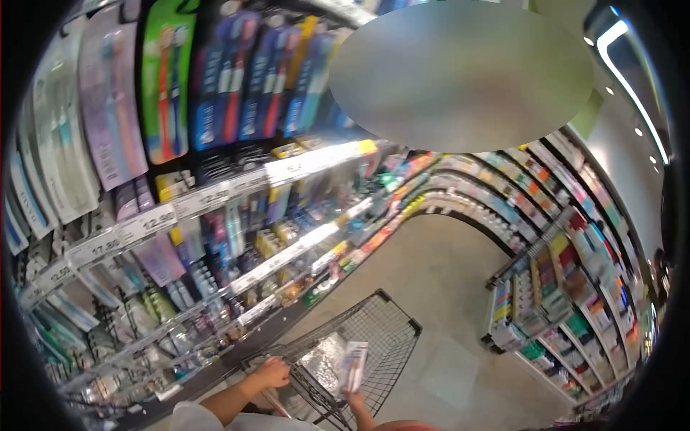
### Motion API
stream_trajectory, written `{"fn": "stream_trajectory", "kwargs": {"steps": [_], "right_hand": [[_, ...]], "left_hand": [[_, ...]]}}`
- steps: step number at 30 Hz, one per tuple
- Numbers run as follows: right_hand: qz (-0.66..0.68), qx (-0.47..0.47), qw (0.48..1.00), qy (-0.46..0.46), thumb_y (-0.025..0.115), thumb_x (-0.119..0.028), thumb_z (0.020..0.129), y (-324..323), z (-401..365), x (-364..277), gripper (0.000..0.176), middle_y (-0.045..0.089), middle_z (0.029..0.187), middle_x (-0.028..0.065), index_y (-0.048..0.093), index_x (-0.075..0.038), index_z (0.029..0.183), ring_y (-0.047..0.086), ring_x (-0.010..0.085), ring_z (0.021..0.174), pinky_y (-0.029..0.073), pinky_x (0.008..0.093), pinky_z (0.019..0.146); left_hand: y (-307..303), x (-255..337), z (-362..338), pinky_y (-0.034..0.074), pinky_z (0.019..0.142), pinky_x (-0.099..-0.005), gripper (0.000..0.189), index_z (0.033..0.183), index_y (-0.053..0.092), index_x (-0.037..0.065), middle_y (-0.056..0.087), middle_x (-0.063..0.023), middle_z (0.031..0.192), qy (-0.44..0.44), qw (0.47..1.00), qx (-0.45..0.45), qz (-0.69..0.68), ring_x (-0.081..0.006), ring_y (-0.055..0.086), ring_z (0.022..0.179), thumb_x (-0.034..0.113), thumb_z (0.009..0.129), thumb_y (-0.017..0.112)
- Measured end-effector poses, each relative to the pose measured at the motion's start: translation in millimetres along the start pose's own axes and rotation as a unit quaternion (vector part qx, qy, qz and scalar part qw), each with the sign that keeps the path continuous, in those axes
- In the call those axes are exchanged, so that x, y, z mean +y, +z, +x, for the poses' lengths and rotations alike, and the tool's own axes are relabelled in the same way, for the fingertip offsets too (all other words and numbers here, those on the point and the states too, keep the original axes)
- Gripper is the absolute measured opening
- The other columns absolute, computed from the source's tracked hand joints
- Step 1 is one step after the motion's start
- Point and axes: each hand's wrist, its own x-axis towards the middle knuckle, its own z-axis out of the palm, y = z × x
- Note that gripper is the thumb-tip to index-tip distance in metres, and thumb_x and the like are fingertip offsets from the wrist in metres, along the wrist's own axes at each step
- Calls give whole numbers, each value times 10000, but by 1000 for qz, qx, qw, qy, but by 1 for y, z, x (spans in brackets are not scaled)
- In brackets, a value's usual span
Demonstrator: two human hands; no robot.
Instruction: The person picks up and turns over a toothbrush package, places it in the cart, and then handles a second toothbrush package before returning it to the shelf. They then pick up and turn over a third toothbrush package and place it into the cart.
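My left hand [272, 373] is closed at the near left end of a wire shopping cart [392, 327], its fingers curled on the handle side. To its right, my right hand [354, 399] grips the lower end of a slim white pack [354, 365] that looks like a toothbrush pack; its print is too small to read. The pack is held upright above the cart basket. Behind it, a shiny silver foil-like item [323, 357] lies in the cart.
Shelving on the left holds hanging toothbrush packs [167, 82] above a price rail [154, 221]. More shelves [474, 190] curve round the far end. A stocked display unit [568, 287] stands on the right, with grey floor [438, 287] between. A blurred oval hides the upper middle.
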Motion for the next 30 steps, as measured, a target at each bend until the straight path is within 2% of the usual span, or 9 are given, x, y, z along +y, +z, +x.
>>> {"fn": "stream_trajectory", "kwargs": {"steps": [3,6,11,14,16,18,22,26,30], "right_hand": [[5,-84,994,76,691,-108,770,14,-74,-110,353,568,836,41,519,-2,1059,505,109,695,420,246,577],[23,-57,997,-52,689,-104,771,26,-54,-64,406,581,873,55,495,-3,1113,527,116,713,443,271,606],[20,-61,990,-127,682,-101,779,30,-31,-64,421,590,876,67,470,15,1124,547,134,697,458,275,598],[68,-71,995,-17,677,-88,782,29,-33,-135,451,586,935,74,454,2,1164,551,149,788,467,278,670],[79,-63,991,-92,669,-80,784,36,4,-142,518,567,1018,77,418,-20,1233,540,162,891,457,290,765],[206,-148,962,-104,647,-72,796,41,-17,-245,583,529,1125,75,363,-34,1303,500,178,1032,393,312,905],[213,-183,946,-163,689,-202,792,56,30,-330,646,506,1187,80,347,-29,1312,478,177,1074,369,318,940],[218,-258,898,-281,648,-154,829,72,44,-436,556,529,1111,69,360,-11,1283,506,138,995,429,290,857],[244,-342,856,-300,592,-130,852,82,54,-503,536,538,1074,123,314,-1,1291,590,200,852,550,331,597]], "left_hand": [[6,9,-10,432,757,-402,196,783,592,103,549,-96,865,18,996,59,65,-279,516,945,276,695,624],[-4,19,-4,438,807,-398,207,833,593,103,531,-84,924,-36,999,-10,-3,-272,500,976,267,710,622],[-17,31,8,462,733,-395,144,755,556,81,527,-85,881,-53,998,33,-33,-279,518,909,221,733,584],[-10,21,32,470,681,-407,158,750,552,85,550,-98,776,-38,993,115,-11,-293,558,815,243,745,560],[-13,20,57,491,631,-446,193,792,581,86,605,-126,740,-46,998,36,-28,-329,606,726,270,745,553],[-19,19,86,489,581,-468,248,776,606,76,620,-135,676,-13,999,-15,-35,-344,616,644,312,749,534],[-36,22,141,492,572,-462,356,742,643,55,636,-146,717,42,990,-122,52,-346,619,649,376,765,491],[-40,17,189,492,623,-458,446,790,679,70,658,-153,802,43,972,-209,98,-340,633,729,434,816,423],[10,-10,233,486,691,-449,488,901,694,113,672,-126,885,46,959,-247,132,-321,640,825,479,853,374]]}}
